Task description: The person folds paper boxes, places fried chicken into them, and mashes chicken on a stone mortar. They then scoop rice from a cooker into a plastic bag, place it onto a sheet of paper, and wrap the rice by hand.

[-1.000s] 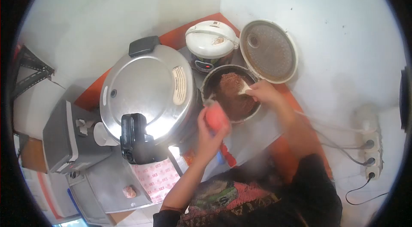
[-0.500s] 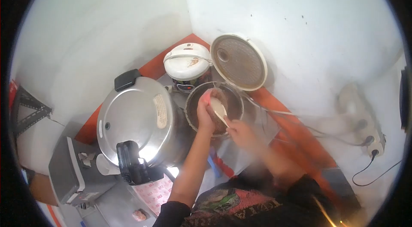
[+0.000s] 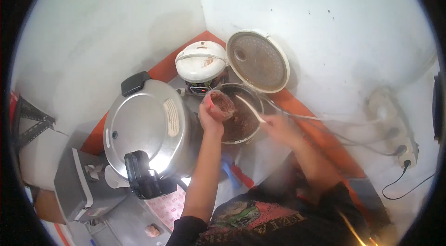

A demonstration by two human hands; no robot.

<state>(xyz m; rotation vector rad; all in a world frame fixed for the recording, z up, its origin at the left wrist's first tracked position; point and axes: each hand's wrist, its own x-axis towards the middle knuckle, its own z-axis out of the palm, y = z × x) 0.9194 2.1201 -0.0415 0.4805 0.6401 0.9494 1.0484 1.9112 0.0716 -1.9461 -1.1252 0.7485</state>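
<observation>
Having been drawn back from the pink bowl [image 3: 210, 100] (now heaped with brown rice [image 3: 224, 103]), the white paddle [image 3: 249, 108] is held by the closed right hand [image 3: 278, 127] over the open pot [image 3: 238, 142], just right of the left hand [image 3: 210, 123], whose fingers are clasped round that bowl.

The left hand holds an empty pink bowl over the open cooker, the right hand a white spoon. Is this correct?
Not empty: the head view shows brown food in the bowl. The left hand does hold it over the open cooker, the right hand the spoon.
</observation>
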